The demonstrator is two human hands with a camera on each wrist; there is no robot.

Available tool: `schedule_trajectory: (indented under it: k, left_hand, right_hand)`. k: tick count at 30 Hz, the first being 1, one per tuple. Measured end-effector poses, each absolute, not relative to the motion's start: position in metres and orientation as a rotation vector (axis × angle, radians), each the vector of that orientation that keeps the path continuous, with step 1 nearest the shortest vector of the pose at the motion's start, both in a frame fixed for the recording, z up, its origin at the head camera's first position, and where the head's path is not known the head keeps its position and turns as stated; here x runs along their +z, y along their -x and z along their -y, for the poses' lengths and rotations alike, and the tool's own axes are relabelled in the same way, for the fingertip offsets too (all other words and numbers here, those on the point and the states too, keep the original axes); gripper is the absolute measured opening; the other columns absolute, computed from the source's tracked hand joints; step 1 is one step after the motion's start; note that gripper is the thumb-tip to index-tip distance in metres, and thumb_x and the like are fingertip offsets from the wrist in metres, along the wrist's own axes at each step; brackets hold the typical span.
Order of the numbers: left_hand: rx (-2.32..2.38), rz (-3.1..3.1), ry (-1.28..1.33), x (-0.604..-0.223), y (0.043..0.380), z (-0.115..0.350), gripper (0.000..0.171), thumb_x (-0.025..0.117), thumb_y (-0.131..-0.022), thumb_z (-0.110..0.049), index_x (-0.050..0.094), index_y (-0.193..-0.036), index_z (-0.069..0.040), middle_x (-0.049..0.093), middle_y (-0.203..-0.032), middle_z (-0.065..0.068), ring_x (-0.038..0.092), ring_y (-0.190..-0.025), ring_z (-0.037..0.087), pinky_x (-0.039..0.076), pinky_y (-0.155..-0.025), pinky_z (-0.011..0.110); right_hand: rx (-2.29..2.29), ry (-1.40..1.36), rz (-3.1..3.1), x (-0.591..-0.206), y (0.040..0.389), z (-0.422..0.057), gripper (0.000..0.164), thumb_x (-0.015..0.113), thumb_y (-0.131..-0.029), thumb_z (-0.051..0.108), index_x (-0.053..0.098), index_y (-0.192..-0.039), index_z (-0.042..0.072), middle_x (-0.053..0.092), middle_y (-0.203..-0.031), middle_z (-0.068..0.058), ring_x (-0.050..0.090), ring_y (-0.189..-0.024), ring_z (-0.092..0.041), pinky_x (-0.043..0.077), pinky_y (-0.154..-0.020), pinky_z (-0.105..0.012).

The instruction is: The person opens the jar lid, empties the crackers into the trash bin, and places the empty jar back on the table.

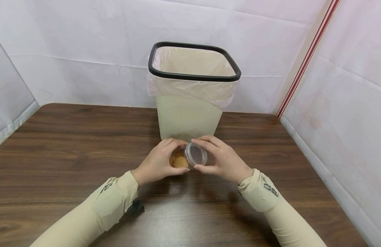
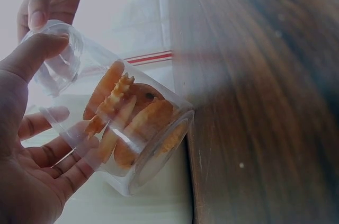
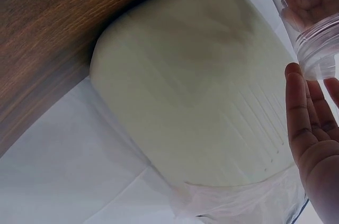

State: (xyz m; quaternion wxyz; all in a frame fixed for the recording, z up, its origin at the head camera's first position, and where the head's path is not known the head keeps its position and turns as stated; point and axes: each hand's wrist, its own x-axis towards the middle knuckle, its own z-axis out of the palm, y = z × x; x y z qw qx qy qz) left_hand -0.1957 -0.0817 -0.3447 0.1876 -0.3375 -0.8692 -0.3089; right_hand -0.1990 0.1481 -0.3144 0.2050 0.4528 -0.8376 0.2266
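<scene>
Head view, jar: clear jar [image 1: 179, 150] tilts between both hands, just in front of the cream bin [image 1: 187, 116] on the brown wooden table [image 1: 70, 147].
Head view, left hand [image 1: 161, 159]: holds the jar's body, thumb on the near side, fingers on the far side.
Head view, right hand [image 1: 222, 157]: pinches the ridged top [image 1: 196, 153] between thumb and fingertips; whether it is loose or fastened, I cannot tell.
Head view, bin liner [image 1: 190, 90]: pinkish film folded out beneath a black rim [image 1: 193, 76].
Left wrist view, snacks: golden-brown pieces [image 2: 135, 118], one crinkled, gather toward the jar's base, away from the ridged top; contact between base and table is unclear.
Left wrist view, grip: left thumb and fingers wrap the jar.
Right wrist view, grip: right fingers touch the ridged top, partly cut off by the frame's edge.
</scene>
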Motion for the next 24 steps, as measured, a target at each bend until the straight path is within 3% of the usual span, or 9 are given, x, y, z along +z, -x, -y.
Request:
schedule_trajectory:
  k: [24]
  left_hand:
    - [-0.89, 2.448, 0.969, -0.3451, 0.1964, 0.0825, 0.063, 0.085, -0.068, -0.032, 0.06, -0.121, -0.008, 0.064, -0.113, 0.005, 0.056, -0.104, 0.02, 0.05, -0.091, 0.038]
  right_hand:
    - [0.62, -1.32, 2.324, -0.3121, 0.2, -0.1503, 0.062, 0.082, -0.073, 0.02, 0.058, -0.128, 0.008, 0.058, -0.124, -0.006, 0.059, -0.113, -0.017, 0.05, -0.096, -0.031]
